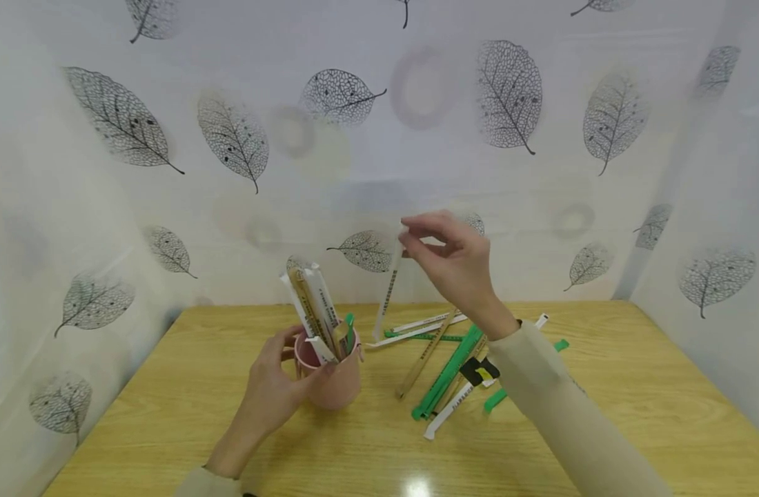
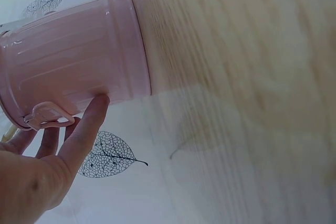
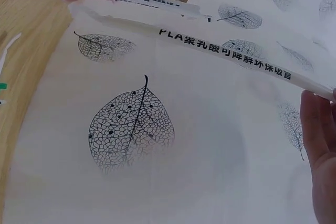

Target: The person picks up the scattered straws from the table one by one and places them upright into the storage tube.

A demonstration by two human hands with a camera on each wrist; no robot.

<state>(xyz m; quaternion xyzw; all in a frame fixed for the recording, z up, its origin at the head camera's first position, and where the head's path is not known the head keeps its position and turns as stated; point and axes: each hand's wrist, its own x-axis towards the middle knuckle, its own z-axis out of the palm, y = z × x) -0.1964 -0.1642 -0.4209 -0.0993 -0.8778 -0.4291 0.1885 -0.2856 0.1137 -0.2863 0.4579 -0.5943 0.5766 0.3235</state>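
Note:
A small pink bucket (image 1: 334, 385) with side handles stands on the table, holding several wrapped straws (image 1: 317, 304) in white and brown paper and a green-ended one. My left hand (image 1: 274, 383) grips it near the rim, thumb on the near side and fingers round the left; in the left wrist view a fingertip touches the bucket's ribbed wall (image 2: 68, 56). Raised to the right of the bucket, my right hand (image 1: 457, 259) pinches the top end of a white wrapped straw (image 1: 388, 297). This straw slants down towards the table, and black printing shows along its wrapper (image 3: 210, 48).
Right of the bucket lies a loose pile of green straws (image 1: 449, 373), brown straws (image 1: 426, 355) and white straws (image 1: 450, 411) on the wooden table (image 1: 187, 393). The right forearm passes over part of it. Leaf-patterned sheeting (image 1: 379, 152) encloses the back and sides.

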